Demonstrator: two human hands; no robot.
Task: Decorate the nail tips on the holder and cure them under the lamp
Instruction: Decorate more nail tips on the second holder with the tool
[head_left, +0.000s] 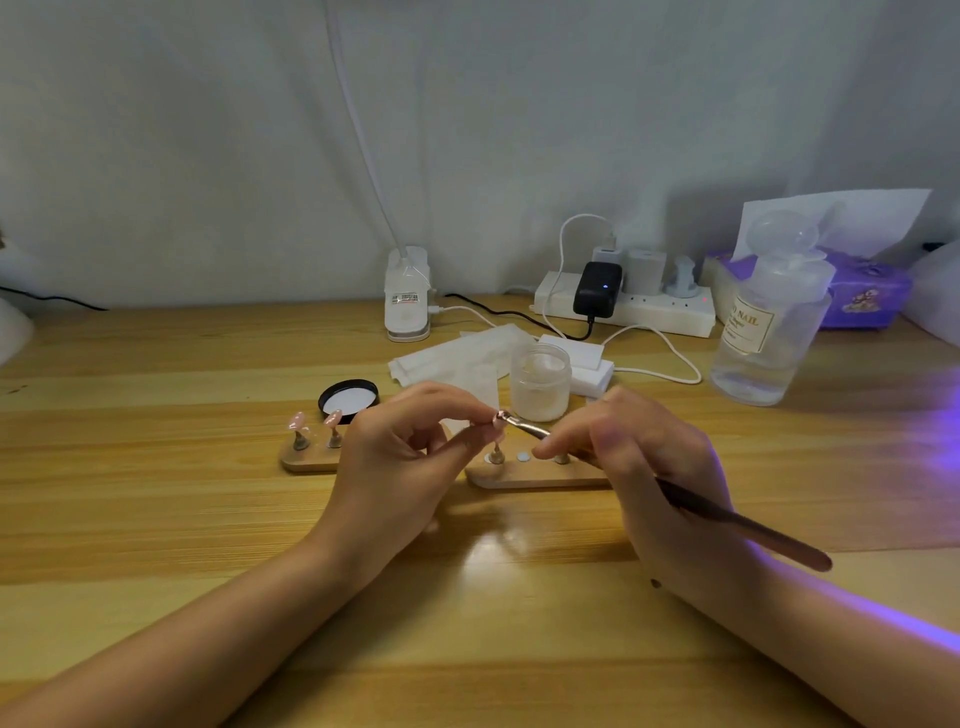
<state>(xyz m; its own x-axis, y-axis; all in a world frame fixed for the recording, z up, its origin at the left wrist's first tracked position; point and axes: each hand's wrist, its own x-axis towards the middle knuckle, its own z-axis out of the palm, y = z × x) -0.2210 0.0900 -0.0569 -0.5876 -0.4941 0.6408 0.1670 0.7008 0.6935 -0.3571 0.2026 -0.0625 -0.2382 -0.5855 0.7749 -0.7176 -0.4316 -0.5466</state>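
Two bare forearms reach in from the near edge of a pale wooden tabletop (156, 519), a violet glow falling across the right arm. The right hand (649, 467) grips a long metal-handled brush (727, 519), fingers (550, 446) curled round its shaft like a pen, the handle trailing back to the right over the wrist. The brush's tip meets a small pink nail tip (500, 417) pinched between the thumb and fingertips of the left hand (395, 457), raised just above the tabletop.

Directly beneath the hands lie two wooden holders. The right holder (530, 475) shows one small metal stand (496, 456), a bare round disc (523, 457) beside it and another stand partly hidden behind the right hand. The left holder (306, 462), partly covered by the left hand, carries two stands topped with pink nail tips (297, 421).

Just beyond sit a black jar lid (348, 397) lying upside down with its white liner showing, and an open frosted jar (540, 382). Folded white wipes (457, 353) and a stack of white pads (587, 364) lie behind them. To the right stands a clear pump bottle (769, 322) with a label reading "NAIL".

Along the back edge, against a white wall, a clip-on desk lamp base (408, 293) rises on a white gooseneck, and a white power strip (649, 309) holds a black adapter (597, 288) with a blue indicator, white chargers and looping white cables. A purple tissue box (867, 291) stands at far right.
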